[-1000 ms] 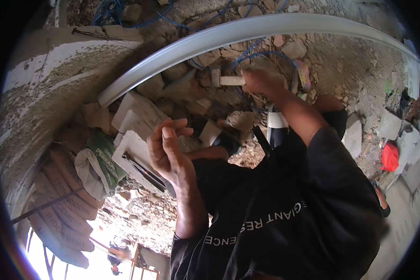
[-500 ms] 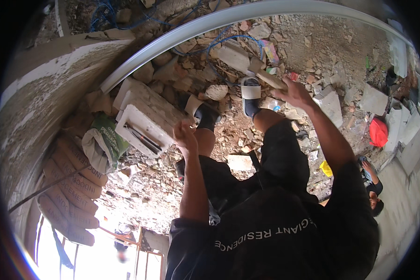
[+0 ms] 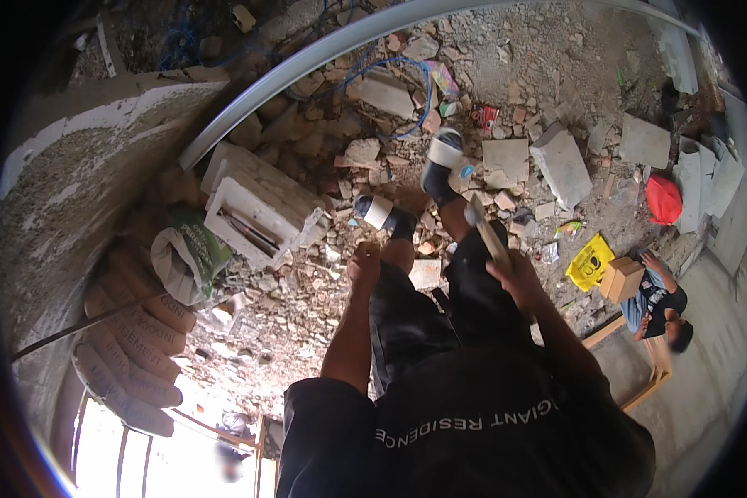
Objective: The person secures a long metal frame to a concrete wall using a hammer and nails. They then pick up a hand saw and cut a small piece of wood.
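My right hand is closed round the pale wooden handle of a hammer, held in front of my right thigh with its head pointing up and left. My left hand is curled closed beside my left knee. Whatever might lie inside those fingers is too small to make out. Left of that hand stands a pale concrete block with a recess in its end, and dark slim tools rest in the recess. My sandalled feet are on the rubble.
A long metal channel arches across the far side. Stacked cement bags and a green-white sack stand left. Broken slabs, a blue cable, a red bag and a yellow bag lie about. Another person is right, beside a brown box.
My right hand has drawn back toward my body with the hammer. My left hand has moved right and nearer, away from the block. My feet have shifted, and more of the other person shows.
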Motion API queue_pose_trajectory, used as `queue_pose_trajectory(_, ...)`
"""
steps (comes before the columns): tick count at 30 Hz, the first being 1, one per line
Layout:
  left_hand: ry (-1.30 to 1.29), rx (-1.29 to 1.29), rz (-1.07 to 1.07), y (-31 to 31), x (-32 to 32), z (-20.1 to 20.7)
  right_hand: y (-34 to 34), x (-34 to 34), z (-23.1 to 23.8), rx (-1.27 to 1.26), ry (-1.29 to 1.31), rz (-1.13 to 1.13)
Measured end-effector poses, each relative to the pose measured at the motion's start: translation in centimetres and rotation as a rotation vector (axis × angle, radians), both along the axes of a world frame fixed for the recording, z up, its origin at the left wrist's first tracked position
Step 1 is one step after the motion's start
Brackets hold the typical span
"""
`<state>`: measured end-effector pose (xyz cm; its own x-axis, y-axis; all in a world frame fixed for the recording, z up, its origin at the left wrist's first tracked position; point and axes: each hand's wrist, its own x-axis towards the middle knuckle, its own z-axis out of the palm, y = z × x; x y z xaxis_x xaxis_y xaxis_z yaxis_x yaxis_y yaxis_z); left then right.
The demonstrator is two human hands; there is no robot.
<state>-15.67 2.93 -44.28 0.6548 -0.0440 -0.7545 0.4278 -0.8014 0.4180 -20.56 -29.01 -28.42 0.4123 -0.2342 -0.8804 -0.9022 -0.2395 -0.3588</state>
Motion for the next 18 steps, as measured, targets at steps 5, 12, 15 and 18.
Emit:
queue_pose_trajectory(5,0.027,0.070,-0.074,-0.5,-0.8,-4.0,-2.6,-3.0,1.8,-0.104,-0.059,0.193)
queue_pose_trajectory(12,-0.072,0.020,0.144,-5.2,0.5,-16.7,-7.6,-6.7,-5.0,-0.069,0.056,0.236)
queue_pose_trajectory(15,-0.066,0.026,0.179,-8.4,1.6,-24.2,-9.7,-5.1,-6.4,-0.144,0.249,0.346)
queue_pose_trajectory(18,-0.224,0.210,0.065,-10.7,1.2,-32.6,-13.1,-4.7,-7.1,-0.216,0.307,0.360)
